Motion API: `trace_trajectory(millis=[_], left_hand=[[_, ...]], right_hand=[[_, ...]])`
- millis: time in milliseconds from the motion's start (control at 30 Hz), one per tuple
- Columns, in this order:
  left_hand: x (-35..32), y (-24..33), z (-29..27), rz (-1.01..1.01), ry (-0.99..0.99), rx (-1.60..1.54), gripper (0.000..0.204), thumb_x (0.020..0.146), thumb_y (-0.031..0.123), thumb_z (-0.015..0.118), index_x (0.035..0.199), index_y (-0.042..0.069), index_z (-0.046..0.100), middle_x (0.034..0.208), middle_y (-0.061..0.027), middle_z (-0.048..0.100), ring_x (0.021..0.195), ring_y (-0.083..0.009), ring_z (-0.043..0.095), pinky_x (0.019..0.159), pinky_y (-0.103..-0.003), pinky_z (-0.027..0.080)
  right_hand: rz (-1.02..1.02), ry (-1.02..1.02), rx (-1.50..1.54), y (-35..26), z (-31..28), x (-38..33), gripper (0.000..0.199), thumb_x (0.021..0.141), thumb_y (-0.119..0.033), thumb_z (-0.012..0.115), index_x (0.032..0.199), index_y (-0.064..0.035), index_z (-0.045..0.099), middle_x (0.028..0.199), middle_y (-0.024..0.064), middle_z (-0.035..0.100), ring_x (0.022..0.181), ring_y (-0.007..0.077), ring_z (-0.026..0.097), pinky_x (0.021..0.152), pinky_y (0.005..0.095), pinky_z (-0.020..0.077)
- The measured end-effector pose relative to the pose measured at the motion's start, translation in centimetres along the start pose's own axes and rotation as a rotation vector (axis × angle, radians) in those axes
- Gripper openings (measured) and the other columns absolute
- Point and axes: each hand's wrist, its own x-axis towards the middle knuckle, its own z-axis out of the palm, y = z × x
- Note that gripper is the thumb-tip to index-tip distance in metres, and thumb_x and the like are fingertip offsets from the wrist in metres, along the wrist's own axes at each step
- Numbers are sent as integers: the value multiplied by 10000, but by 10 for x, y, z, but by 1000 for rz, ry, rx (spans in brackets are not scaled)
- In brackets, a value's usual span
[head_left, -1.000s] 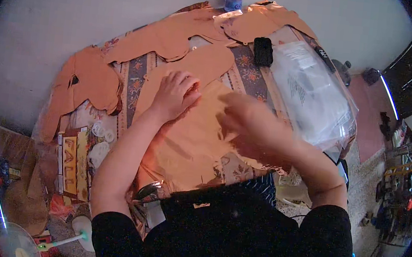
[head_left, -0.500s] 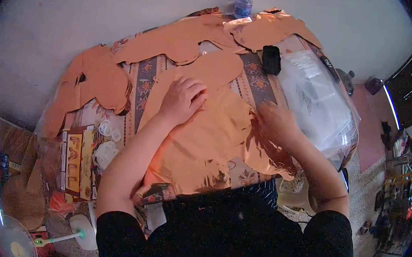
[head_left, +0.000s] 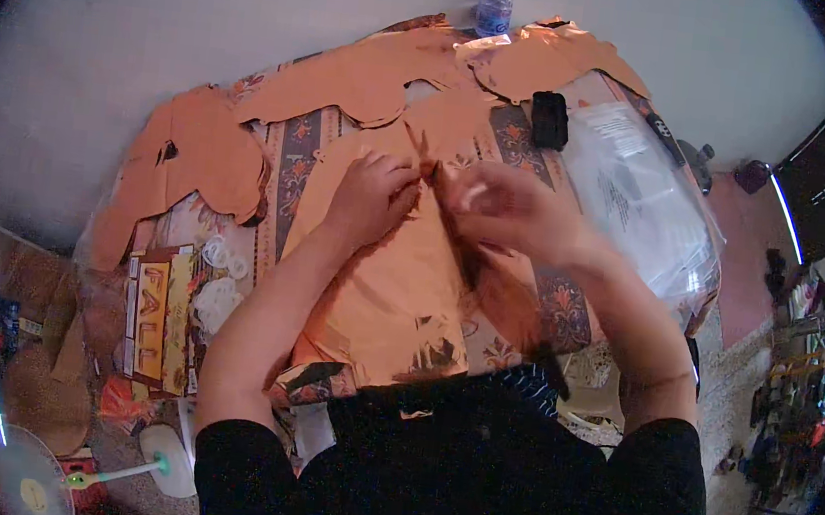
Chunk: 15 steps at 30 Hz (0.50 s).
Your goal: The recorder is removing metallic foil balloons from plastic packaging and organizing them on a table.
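A large shiny orange foil sheet [head_left: 399, 286] lies in front of me on a patterned table [head_left: 292, 159]. My left hand [head_left: 371, 193] rests on its far edge with the fingers curled, pinching the foil. My right hand [head_left: 508, 212] is right beside it, fingers closed on the same far edge; it looks blurred. The two hands nearly touch at the sheet's top middle. More orange foil cut-outs [head_left: 350, 90] are spread along the table's far side and on the left [head_left: 192, 159].
A water bottle [head_left: 494, 5] stands at the table's far edge. A black device [head_left: 550, 119] lies beside a clear plastic bag [head_left: 639, 206] on the right. White rings [head_left: 218, 292] and an orange printed card [head_left: 153, 316] lie left. A fan [head_left: 37, 480] stands on the floor.
My right hand has moved left and away from me along the foil sheet to meet the left hand at its far edge. The left hand stayed in place, fingers now curled.
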Motion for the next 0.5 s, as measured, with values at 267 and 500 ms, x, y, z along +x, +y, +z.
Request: trace_trajectory(millis=[267, 500], left_hand=[[-10, -30, 8, 40, -104, 62, 344, 734, 205, 563, 1038, 47, 592, 1030, -58, 560, 1045, -236, 493, 840, -355, 411], [-3, -20, 6, 64, -1, -24, 357, 728, 123, 534, 1072, 37, 577, 1023, -98, 584, 1021, -273, 518, 862, -385, 408]], right_hand=[[-335, -120, -489, 24, 84, 62, 255, 809, -164, 649, 983, -5, 551, 862, 89, 589, 796, 183, 567, 696, 311, 454], [-333, -52, -95, 32, 39, 28, 214, 847, -174, 601, 969, 1, 579, 910, 150, 597, 859, 276, 574, 768, 353, 455]])
